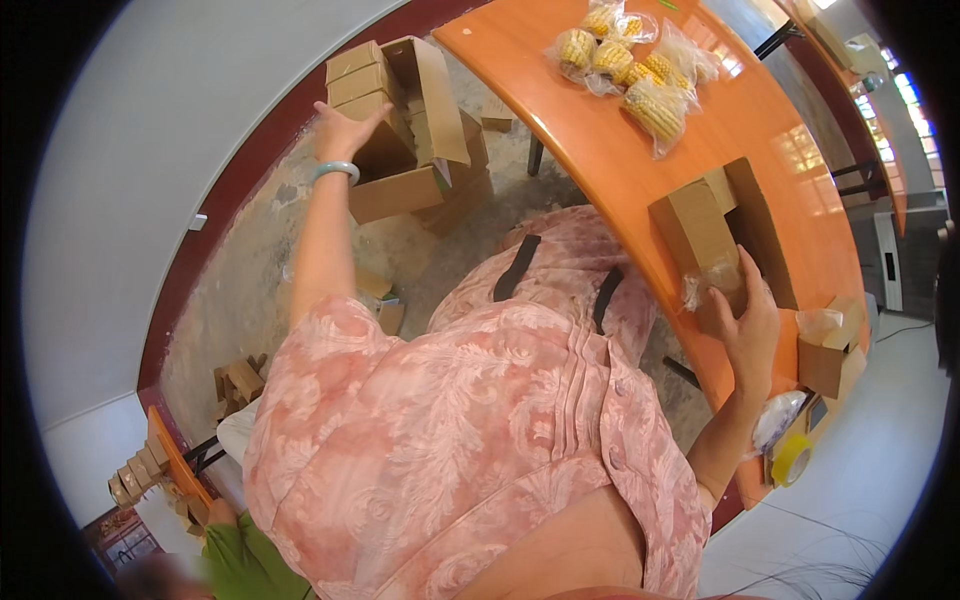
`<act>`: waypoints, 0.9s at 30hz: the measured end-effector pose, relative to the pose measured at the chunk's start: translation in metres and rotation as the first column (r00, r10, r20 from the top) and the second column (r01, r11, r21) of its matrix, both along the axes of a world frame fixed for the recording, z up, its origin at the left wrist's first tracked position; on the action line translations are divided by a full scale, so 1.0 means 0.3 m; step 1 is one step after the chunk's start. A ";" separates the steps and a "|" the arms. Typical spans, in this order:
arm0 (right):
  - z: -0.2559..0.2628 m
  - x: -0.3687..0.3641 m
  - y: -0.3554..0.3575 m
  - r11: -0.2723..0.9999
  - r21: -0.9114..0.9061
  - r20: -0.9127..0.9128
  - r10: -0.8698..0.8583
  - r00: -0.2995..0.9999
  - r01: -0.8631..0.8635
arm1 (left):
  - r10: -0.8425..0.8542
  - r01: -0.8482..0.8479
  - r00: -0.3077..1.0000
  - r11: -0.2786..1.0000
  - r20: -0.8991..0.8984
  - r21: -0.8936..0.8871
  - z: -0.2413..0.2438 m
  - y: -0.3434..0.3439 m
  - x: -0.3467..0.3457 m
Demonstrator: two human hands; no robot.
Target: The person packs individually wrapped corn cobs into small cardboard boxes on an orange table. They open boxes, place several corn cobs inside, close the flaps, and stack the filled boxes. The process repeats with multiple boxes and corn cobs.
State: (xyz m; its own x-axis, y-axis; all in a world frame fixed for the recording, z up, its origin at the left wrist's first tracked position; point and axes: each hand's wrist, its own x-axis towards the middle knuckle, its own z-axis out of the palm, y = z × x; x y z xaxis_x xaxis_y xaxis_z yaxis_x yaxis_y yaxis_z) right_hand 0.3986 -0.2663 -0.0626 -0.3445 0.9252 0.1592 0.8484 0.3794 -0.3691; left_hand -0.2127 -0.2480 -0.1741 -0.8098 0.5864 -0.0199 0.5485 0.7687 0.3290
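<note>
At the upper left, my left hand spans the near end of a small cardboard box, thumb and fingers spread to either side. That box lies in line with other small boxes at the side of a large open carton. On the orange table, my right hand grips the near end of an open cardboard box. Crinkled clear plastic shows by the right thumb and partly covers that end. The inside of this box is mostly in shadow.
Bagged corn cobs lie on the orange table. Another carton, a plastic bag and a yellow tape roll are at the right. Cardboard pieces lie behind; a person in a green top is at lower left.
</note>
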 end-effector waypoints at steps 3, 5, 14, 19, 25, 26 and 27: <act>-0.010 0.005 0.007 0.999 0.030 -0.050 0.037 0.998 -0.036 | 0.020 -0.029 0.995 0.995 -0.102 -0.091 -0.003 0.025 0.082; -0.009 0.008 0.003 0.999 0.009 -0.064 0.032 0.997 -0.032 | 0.028 -0.059 0.983 0.984 -0.182 -0.167 0.002 0.036 0.116; -0.010 0.008 0.008 0.999 -0.023 -0.101 0.027 0.994 -0.029 | -0.152 0.162 0.979 0.985 -0.139 0.064 0.038 -0.077 0.083; -0.010 0.018 0.018 0.998 -0.049 -0.077 0.031 0.997 -0.034 | -0.283 0.381 0.909 0.863 -0.307 0.332 -0.012 -0.193 0.043; -0.008 0.024 0.022 0.997 -0.078 -0.090 0.011 0.996 -0.018 | -0.357 0.536 0.817 0.759 -0.452 0.369 0.017 -0.228 0.073; -0.008 0.027 0.025 0.997 -0.073 -0.091 0.010 0.996 -0.017 | -0.364 0.550 0.809 0.747 -0.462 0.374 0.020 -0.229 0.073; -0.009 0.030 0.023 0.997 -0.070 -0.091 0.009 0.996 -0.015 | -0.360 0.535 0.819 0.760 -0.447 0.368 0.018 -0.232 0.074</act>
